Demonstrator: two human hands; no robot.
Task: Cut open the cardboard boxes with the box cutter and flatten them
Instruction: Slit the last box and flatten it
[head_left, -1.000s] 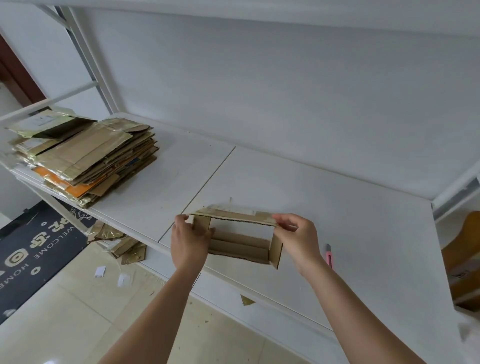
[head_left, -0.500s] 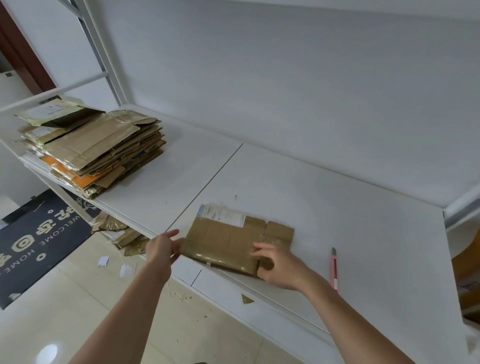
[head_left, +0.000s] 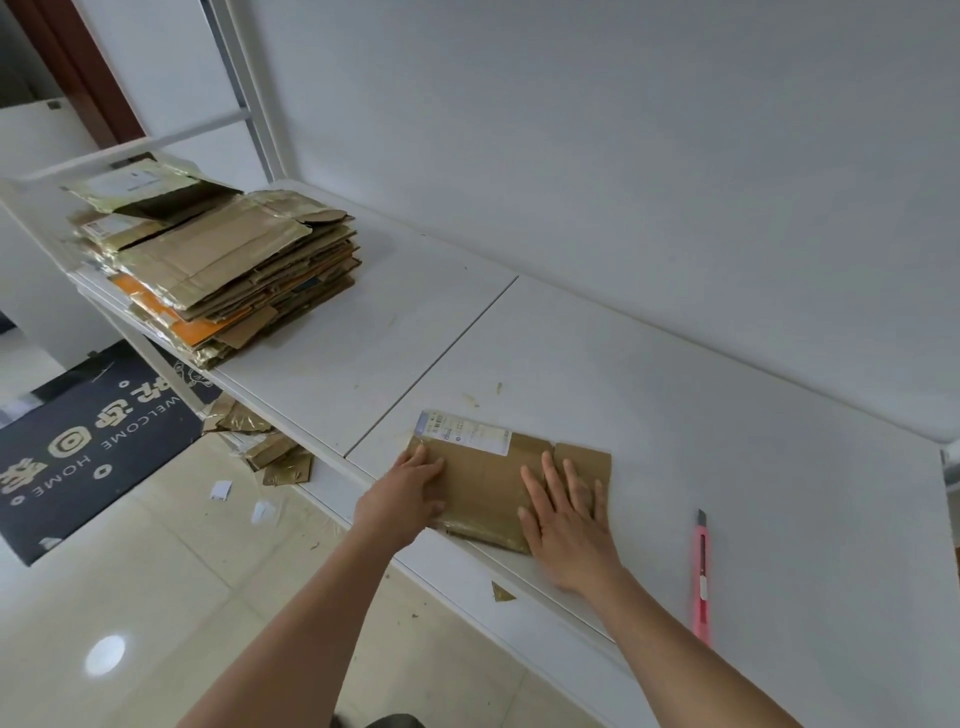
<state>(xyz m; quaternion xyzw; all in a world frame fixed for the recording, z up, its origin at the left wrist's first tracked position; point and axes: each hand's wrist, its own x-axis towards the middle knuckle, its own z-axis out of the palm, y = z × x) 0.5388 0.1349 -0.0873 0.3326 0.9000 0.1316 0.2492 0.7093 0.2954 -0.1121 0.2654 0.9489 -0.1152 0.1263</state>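
Across the white counter (head_left: 675, 415), a tall stack of flattened boxes (head_left: 223, 260) is sitting at the far left end. Near the front edge, a flattened cardboard box (head_left: 483, 483) (shipping label at its far edge) is lying flat under both hands: the left hand (head_left: 410, 493) is pressing its left end, the right hand (head_left: 566, 514) is lying on it with straight, spread fingers. Well right, apart from both hands, a pink box cutter (head_left: 701, 577) is lying.

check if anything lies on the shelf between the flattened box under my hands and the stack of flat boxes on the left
Nothing visible does. The flattened box lies under both hands, and the white shelf between it and the stack of flattened boxes shows only tiny scraps. The box cutter lies on the opposite side.
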